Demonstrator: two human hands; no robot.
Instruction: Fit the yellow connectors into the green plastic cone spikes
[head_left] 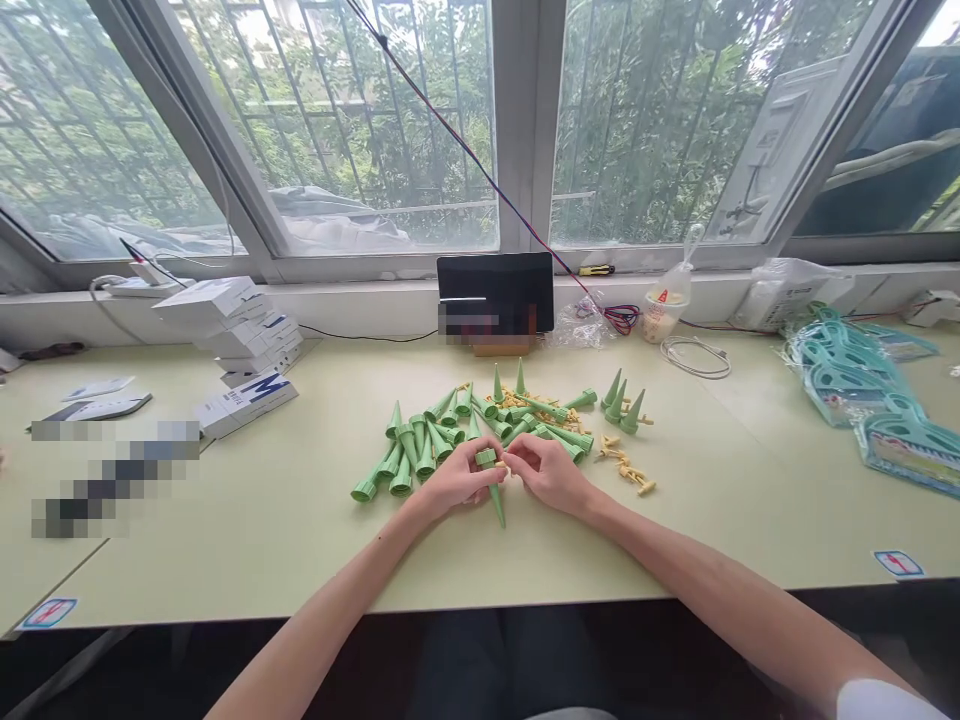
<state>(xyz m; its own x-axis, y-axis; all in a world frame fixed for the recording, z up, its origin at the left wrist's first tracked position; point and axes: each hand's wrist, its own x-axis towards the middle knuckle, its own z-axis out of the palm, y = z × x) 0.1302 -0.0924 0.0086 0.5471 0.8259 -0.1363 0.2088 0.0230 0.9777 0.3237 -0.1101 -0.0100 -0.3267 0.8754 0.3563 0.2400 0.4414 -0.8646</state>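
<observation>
My left hand [459,478] is closed around a green plastic watering spike [495,500], its wide end up and its tip pointing down toward me. A small yellow piece [501,465] sticks out from the spike's side, below the wide end. Close against it, my right hand [553,472] has thumb and forefinger pinched together; what lies between them is too small to make out. Just beyond my hands lies a heap of green spikes [409,450]. Small yellow plastic valves [636,478] lie to the right, and more are mixed into the heap.
Three green spikes [621,402] stand at the right of the heap. A dark tablet [495,293] stands at the back. White boxes [247,400] are stacked at left. Teal packaged items [847,370] lie at far right, and a bagged cup [664,312] stands near the window.
</observation>
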